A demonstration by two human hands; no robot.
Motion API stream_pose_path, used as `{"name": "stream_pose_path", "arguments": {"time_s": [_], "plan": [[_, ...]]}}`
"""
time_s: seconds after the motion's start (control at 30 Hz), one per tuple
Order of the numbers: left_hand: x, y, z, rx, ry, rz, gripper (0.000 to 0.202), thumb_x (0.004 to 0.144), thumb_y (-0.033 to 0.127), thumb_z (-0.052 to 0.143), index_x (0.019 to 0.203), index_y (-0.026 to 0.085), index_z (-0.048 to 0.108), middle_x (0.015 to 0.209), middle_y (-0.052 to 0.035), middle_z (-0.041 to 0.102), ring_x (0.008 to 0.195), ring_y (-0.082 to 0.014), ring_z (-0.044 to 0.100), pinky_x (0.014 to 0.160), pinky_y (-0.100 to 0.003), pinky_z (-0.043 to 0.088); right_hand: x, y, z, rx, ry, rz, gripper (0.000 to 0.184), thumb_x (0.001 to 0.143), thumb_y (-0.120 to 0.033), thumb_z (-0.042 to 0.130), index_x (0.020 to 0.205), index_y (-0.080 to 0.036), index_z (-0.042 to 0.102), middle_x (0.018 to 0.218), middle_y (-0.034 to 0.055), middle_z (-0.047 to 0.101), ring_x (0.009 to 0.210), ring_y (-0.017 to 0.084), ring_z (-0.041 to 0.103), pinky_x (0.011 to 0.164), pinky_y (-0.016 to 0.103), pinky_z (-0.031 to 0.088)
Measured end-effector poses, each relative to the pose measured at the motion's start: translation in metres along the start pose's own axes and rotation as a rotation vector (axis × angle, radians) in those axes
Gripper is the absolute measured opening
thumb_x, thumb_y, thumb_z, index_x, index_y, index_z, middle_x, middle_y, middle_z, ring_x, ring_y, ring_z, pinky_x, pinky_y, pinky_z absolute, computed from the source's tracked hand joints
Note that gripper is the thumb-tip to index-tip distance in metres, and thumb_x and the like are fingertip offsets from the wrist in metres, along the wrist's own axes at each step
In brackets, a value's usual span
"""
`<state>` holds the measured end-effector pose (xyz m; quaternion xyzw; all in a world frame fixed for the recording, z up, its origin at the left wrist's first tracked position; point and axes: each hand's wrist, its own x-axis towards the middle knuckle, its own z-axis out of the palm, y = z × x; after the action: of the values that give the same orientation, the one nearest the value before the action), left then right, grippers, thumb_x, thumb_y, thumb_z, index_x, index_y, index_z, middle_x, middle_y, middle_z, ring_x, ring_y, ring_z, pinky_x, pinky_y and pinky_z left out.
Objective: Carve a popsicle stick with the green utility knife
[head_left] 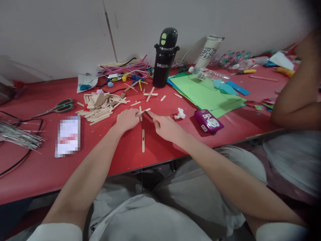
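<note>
My left hand [128,119] is closed at the middle of the red table, pressing two crossed wooden craft sticks [140,109] against the surface. My right hand [165,126] grips a slim dark tool [148,114], its tip beside the crossed sticks; its exact kind is too small to tell. Just below, nearer the table edge, lies a single craft stick [143,147] with a slot in its middle, apart from both hands. Behind the hands rests another crossed pair of sticks [151,93]. A heap of loose craft sticks [100,107] spreads behind and left of my left hand.
Left are green-handled scissors [64,106], a phone [67,136] and silvery wires [20,134]. A black tumbler [164,60] stands at the back. Right lie crumpled tissue [180,113], a purple power socket [208,121] and green paper [205,90]. A person's bent arm [298,83] leans at far right.
</note>
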<state>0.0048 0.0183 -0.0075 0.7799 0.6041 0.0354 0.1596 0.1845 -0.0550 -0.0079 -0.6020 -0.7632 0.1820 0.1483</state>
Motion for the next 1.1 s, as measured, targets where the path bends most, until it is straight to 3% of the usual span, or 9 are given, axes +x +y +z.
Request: {"name": "stream_pose_path", "arguments": {"time_s": [0.37, 0.83, 1.1], "plan": [[-0.002, 0.0019, -0.0007, 0.006, 0.008, -0.007, 0.031, 0.094, 0.034, 0.041, 0.093, 0.025, 0.07, 0.105, -0.0087, 0.075, 0.104, -0.028, 0.066, 0.086, -0.037, 0.049, 0.0001, -0.0016, -0.0026, -0.039, -0.047, -0.012, 0.059, 0.096, -0.012, 0.039, 0.154, -0.021, 0.047, 0.112, 0.0133, 0.075, 0.093, 0.026, 0.069, 0.076, 0.035, 0.049], [-0.0025, 0.0022, -0.0008, -0.012, 0.0, -0.007, 0.03, 0.095, 0.033, 0.04, 0.089, 0.025, 0.069, 0.104, -0.0077, 0.074, 0.105, -0.0281, 0.066, 0.088, -0.038, 0.048, -0.0023, 0.007, 0.0045, 0.024, 0.058, 0.004, 0.059, 0.098, -0.017, 0.039, 0.155, -0.024, 0.046, 0.1, 0.0099, 0.077, 0.077, 0.022, 0.068, 0.07, 0.032, 0.045], [-0.0024, 0.0019, -0.0008, -0.019, 0.002, 0.0, 0.03, 0.094, 0.031, 0.041, 0.09, 0.025, 0.07, 0.103, -0.008, 0.074, 0.104, -0.0276, 0.066, 0.088, -0.037, 0.048, -0.0014, 0.0053, 0.0033, 0.028, 0.042, 0.014, 0.058, 0.098, -0.016, 0.041, 0.155, -0.022, 0.046, 0.109, 0.0121, 0.076, 0.087, 0.025, 0.07, 0.075, 0.033, 0.047]]}}
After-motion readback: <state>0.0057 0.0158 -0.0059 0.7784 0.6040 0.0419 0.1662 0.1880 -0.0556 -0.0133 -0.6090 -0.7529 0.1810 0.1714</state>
